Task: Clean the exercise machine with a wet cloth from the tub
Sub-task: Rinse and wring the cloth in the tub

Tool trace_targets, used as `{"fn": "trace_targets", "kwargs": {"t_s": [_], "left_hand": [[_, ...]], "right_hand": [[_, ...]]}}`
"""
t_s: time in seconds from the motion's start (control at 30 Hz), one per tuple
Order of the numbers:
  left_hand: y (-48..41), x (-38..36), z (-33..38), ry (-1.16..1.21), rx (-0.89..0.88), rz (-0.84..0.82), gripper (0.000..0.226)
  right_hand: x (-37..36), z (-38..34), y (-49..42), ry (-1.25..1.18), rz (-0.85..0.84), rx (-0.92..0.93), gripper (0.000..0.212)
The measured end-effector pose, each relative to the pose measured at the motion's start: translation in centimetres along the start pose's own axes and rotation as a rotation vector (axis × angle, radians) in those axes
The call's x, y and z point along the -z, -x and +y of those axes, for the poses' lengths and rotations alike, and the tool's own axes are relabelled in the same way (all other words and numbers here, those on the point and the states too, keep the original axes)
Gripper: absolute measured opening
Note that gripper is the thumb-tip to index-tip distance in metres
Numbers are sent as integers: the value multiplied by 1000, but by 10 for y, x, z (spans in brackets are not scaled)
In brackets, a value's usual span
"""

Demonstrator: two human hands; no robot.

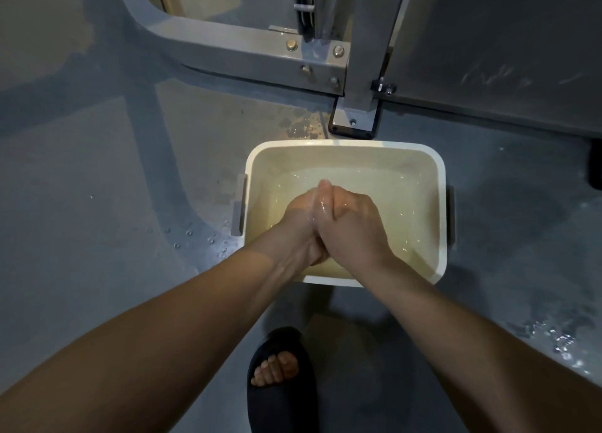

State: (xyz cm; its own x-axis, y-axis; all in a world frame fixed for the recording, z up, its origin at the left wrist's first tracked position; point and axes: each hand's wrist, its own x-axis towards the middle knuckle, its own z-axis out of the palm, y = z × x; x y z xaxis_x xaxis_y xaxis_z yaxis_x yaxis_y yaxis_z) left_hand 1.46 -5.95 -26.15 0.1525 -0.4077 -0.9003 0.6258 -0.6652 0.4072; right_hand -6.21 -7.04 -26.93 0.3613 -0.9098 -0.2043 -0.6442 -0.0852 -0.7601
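Observation:
A white rectangular tub (438, 171) holding shallow, yellowish water stands on the floor in front of the exercise machine's grey steel frame (247, 46). Both of my hands are above the water in the middle of the tub, wet and pressed palm to palm. My left hand (301, 217) has its fingers pointing away from me. My right hand (353, 224) lies against it with its fingers bent over the left hand's edge. No cloth shows in the tub or between my hands.
The machine's bolted bracket (321, 64), a foot plate (353, 123) and a dark panel (495, 51) stand just behind the tub. The grey floor has water drops left of the tub and a puddle (560, 341) at right. My foot in a black slipper (280, 377) is near the tub.

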Motion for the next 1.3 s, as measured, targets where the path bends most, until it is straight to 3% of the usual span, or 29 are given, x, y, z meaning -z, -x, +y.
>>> {"fn": "trace_targets", "kwargs": {"t_s": [0.1,0.2,0.37,0.43,0.6,0.77,0.9,1.0,1.07,1.13,1.2,1.27,1.3], "left_hand": [[2,2,10,-16,-15,3,36],[-1,3,13,-129,-47,63,36],[-12,4,14,-49,-35,218,26],[-16,6,11,-77,-10,172,25],[-16,10,11,-152,40,31,27],[-23,17,20,1,38,13,35],[-26,19,25,164,123,12,31],[-23,15,17,204,91,8,26],[-22,12,9,206,47,40,24],[-23,15,8,195,-5,57,26],[-30,19,10,230,-52,89,28],[-32,21,10,128,-85,152,24],[-30,23,9,29,-110,172,21]], "right_hand": [[-1,-6,-7,25,50,-9,57],[6,10,-26,83,-107,-183,49],[12,28,-32,83,-25,-457,45],[7,27,-26,125,-213,-559,44],[3,18,-14,-37,-435,-360,35],[13,-8,2,-265,-322,-159,27],[8,-8,5,93,-475,69,27],[8,-6,1,238,-543,52,48],[7,-4,-8,259,-569,-10,45],[6,5,-18,279,-501,-50,21],[12,20,-25,319,-316,-135,10],[17,34,-27,306,-137,-293,21],[18,37,-27,293,-133,-362,28]]}}
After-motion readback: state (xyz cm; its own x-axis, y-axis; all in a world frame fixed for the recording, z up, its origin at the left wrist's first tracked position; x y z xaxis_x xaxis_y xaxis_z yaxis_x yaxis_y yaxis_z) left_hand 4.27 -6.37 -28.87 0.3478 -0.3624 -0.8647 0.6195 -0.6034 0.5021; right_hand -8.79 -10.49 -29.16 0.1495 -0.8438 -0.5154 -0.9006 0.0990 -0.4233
